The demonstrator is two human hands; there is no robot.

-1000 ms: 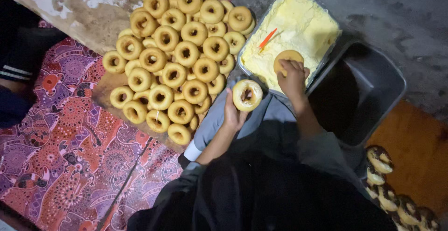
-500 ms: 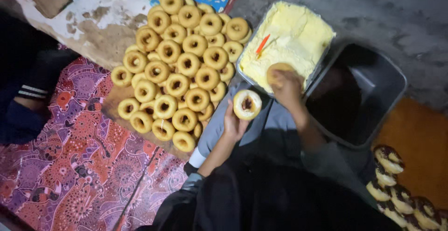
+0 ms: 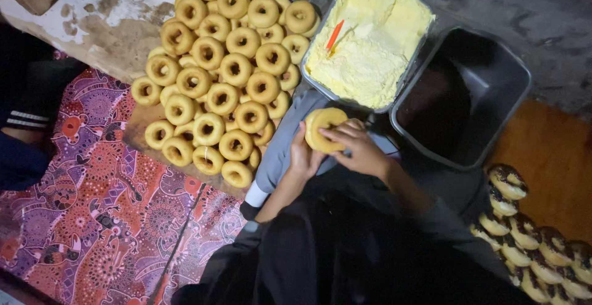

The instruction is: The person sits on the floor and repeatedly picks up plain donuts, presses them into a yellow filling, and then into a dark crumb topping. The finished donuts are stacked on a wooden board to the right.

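Our left hand (image 3: 303, 157) cups a doughnut (image 3: 323, 129) from below while our right hand (image 3: 356, 148) pinches its front edge; we hold it between the doughnut pile's (image 3: 225, 71) near edge and the cream tray (image 3: 369, 40).

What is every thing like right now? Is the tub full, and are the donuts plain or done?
Donut in hands: held by both hands.
Left hand: cupped under it.
Right hand: fingers pressed on top.
Plain donuts: piled on the board, uncoated.
Cream tub: nearly full, orange stick in it.
Dark bin: looks empty.
Topped donuts: finished, laid in a row.
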